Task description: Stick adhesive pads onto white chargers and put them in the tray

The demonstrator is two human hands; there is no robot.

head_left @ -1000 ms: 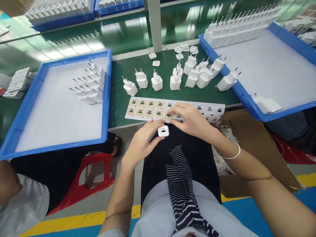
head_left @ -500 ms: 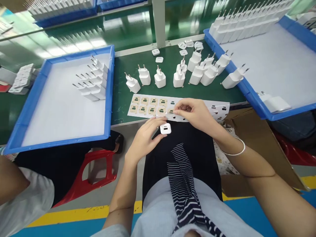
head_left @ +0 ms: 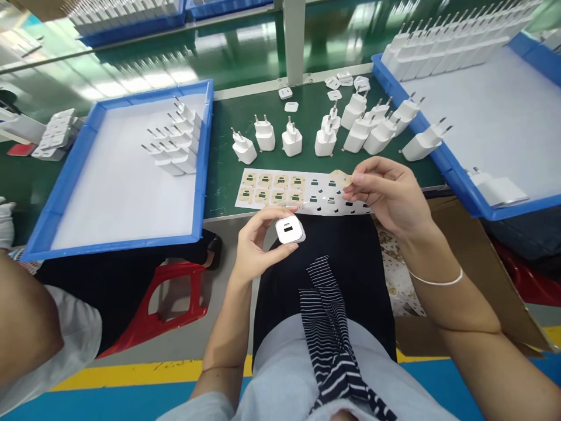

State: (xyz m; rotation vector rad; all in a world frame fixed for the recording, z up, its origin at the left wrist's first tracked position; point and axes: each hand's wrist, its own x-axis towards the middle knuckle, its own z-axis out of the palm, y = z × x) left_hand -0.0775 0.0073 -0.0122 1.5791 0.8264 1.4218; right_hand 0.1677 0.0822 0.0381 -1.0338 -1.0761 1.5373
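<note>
A white charger point(head_left: 290, 230) is held in the left hand point(head_left: 258, 248), fingers curled round it, port face up, just below the near edge of the sticker sheet point(head_left: 302, 190). A tan sticker point(head_left: 340, 177) is pinched between thumb and fingertips of the right hand point(head_left: 390, 196) — lifted just above the sheet's right half. Beyond the sheet, loose chargers point(head_left: 326, 137) are stood on the green bench point(head_left: 228, 126). Left of the sheet a blue tray point(head_left: 201, 175) is seen — a few chargers lie in its far corner.
</note>
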